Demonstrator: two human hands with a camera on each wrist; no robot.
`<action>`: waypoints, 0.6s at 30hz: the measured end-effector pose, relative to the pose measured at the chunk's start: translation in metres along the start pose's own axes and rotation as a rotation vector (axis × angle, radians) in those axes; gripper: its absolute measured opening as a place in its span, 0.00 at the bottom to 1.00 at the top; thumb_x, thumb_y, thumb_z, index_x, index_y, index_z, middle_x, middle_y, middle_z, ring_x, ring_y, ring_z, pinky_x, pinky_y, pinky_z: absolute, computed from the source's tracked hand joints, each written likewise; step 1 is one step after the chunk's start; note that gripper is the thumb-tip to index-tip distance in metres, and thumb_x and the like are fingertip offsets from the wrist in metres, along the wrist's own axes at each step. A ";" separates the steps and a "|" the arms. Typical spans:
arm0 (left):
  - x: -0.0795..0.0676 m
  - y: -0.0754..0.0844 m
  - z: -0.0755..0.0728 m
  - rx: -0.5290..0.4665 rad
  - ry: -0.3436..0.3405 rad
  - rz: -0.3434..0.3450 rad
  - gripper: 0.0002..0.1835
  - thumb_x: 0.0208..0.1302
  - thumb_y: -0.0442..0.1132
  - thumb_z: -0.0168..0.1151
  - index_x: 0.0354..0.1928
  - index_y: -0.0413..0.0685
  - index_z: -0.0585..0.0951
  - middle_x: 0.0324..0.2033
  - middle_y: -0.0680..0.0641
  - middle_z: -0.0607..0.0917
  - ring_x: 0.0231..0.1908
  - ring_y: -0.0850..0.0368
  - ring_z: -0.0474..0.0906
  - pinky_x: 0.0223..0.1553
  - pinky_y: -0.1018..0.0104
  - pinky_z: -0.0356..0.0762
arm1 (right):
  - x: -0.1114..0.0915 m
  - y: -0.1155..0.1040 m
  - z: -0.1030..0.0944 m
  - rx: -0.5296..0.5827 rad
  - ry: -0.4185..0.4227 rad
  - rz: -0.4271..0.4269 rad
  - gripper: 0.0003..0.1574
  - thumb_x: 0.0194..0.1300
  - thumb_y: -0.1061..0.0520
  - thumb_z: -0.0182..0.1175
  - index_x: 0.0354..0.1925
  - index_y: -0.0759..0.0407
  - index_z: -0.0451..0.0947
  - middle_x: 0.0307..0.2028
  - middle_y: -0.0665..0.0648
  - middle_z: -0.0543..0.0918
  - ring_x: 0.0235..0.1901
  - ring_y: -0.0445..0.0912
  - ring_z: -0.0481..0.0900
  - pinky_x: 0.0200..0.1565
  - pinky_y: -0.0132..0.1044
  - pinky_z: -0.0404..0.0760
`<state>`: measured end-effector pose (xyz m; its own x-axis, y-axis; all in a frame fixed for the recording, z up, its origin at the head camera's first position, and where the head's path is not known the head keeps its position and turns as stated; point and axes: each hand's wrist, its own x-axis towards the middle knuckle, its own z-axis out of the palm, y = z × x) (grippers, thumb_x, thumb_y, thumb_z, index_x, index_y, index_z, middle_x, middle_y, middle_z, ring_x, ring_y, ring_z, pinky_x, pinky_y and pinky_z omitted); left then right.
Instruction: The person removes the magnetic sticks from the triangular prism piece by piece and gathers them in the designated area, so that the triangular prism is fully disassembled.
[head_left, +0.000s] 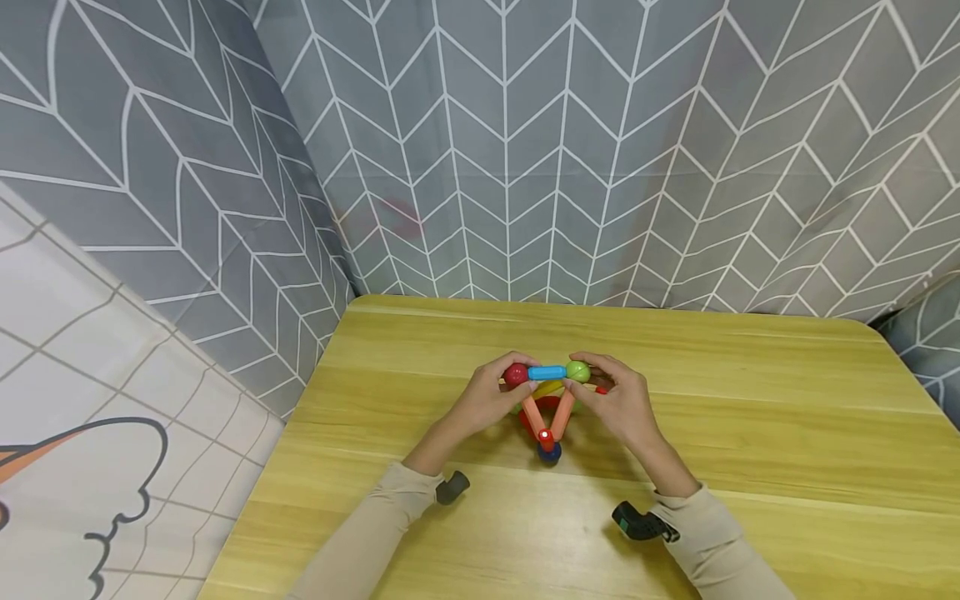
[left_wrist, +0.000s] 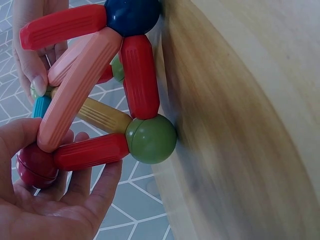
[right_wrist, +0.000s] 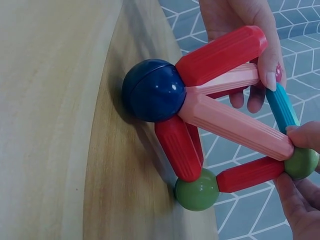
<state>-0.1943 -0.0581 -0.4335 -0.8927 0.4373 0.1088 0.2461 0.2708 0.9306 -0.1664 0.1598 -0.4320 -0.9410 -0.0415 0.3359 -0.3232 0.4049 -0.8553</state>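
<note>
A frame of magnetic rods and balls stands on the table between both hands. My left hand (head_left: 483, 402) grips the dark red ball (left_wrist: 37, 167) at the upper left corner. At the upper right corner my right hand (head_left: 621, 407) pinches a green ball (right_wrist: 302, 162) between thumb and fingers. A blue rod (head_left: 547, 372) spans these two balls. Two pink rods (right_wrist: 240, 125) slope from them to a dark blue ball (right_wrist: 154, 90) at the near bottom, from which a red rod (right_wrist: 222, 55) sticks out freely. Lower down are more red rods (left_wrist: 92, 152), a yellow rod (left_wrist: 105, 114) and green balls (left_wrist: 151, 139).
The wooden table (head_left: 750, 417) extends around the frame. Behind it hangs a grey curtain (head_left: 540, 167) with white zigzag lines, and a white tiled sheet (head_left: 150, 433) lies to the left. Dark wrist devices (head_left: 641, 522) sit at both cuffs.
</note>
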 end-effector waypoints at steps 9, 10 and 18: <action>-0.001 0.000 -0.001 -0.009 -0.008 -0.004 0.15 0.69 0.34 0.63 0.56 0.45 0.79 0.55 0.39 0.83 0.49 0.51 0.81 0.49 0.66 0.85 | -0.001 -0.003 0.000 0.010 -0.002 0.007 0.22 0.59 0.65 0.71 0.53 0.64 0.83 0.47 0.64 0.87 0.44 0.49 0.86 0.47 0.36 0.86; -0.001 0.001 -0.001 -0.012 -0.008 -0.004 0.15 0.69 0.33 0.63 0.56 0.45 0.79 0.55 0.39 0.82 0.49 0.51 0.81 0.49 0.65 0.85 | -0.001 -0.003 0.000 0.010 -0.003 0.009 0.22 0.59 0.65 0.71 0.53 0.64 0.83 0.47 0.64 0.87 0.44 0.49 0.86 0.47 0.35 0.86; 0.000 0.000 -0.001 -0.010 -0.010 -0.008 0.15 0.69 0.33 0.63 0.56 0.45 0.79 0.54 0.40 0.82 0.50 0.52 0.81 0.51 0.63 0.85 | 0.000 -0.004 -0.001 0.031 -0.011 0.040 0.23 0.60 0.66 0.70 0.54 0.67 0.82 0.50 0.68 0.85 0.47 0.59 0.86 0.44 0.27 0.85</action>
<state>-0.1946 -0.0586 -0.4333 -0.8908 0.4438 0.0976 0.2348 0.2658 0.9350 -0.1649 0.1590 -0.4284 -0.9541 -0.0362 0.2974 -0.2886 0.3776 -0.8799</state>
